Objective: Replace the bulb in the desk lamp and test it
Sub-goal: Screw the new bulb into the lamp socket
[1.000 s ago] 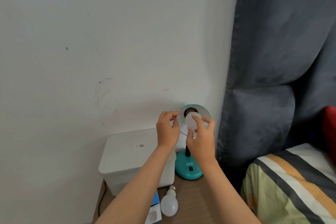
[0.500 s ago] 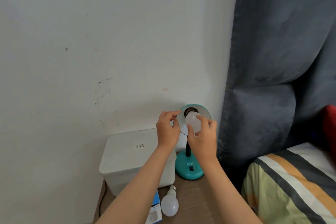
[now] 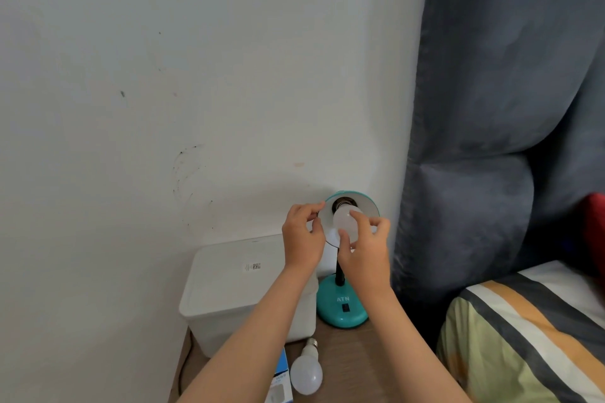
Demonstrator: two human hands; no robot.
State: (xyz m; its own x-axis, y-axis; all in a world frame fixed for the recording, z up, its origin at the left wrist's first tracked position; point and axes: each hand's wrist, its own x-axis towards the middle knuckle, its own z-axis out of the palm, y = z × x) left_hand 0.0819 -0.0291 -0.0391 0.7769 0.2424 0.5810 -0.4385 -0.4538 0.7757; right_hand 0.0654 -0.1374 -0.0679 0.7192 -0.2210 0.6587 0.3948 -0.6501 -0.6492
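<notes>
Pinching the shade (image 3: pixel 366 206) rim of the lamp (image 3: pixel 342 309), the left hand (image 3: pixel 302 239) steadies it; the right hand (image 3: pixel 363 249) grips the bulb (image 3: pixel 342 221) at the socket; another bulb (image 3: pixel 306 373) lies before the lamp base; seating looks unfinished, testing remains.
</notes>
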